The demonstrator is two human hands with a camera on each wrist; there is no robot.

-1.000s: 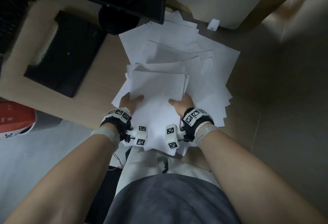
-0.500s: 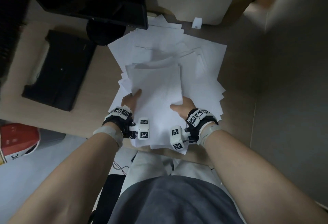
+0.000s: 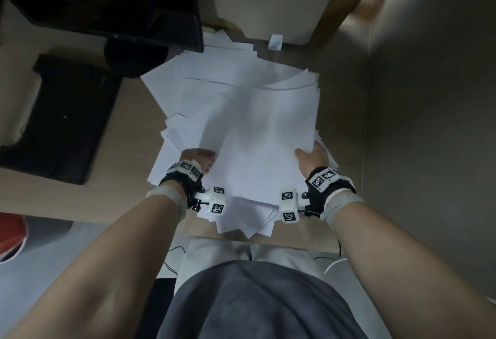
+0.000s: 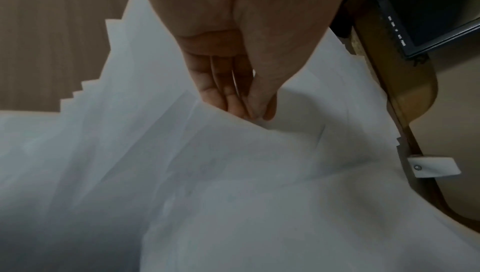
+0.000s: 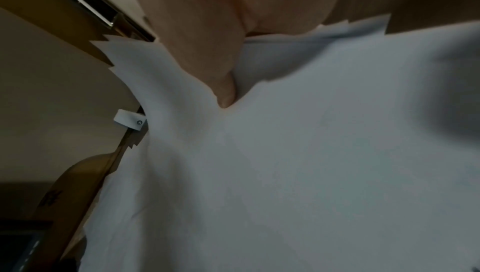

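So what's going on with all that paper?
A person seems to be tidying up a messy pile of paper. Their left hand holds the left edge of a bundle of white paper, and their right hand holds the right edge, thumb on top. Many loose sheets lie fanned out under it on the wooden desk, in front of a dark monitor.
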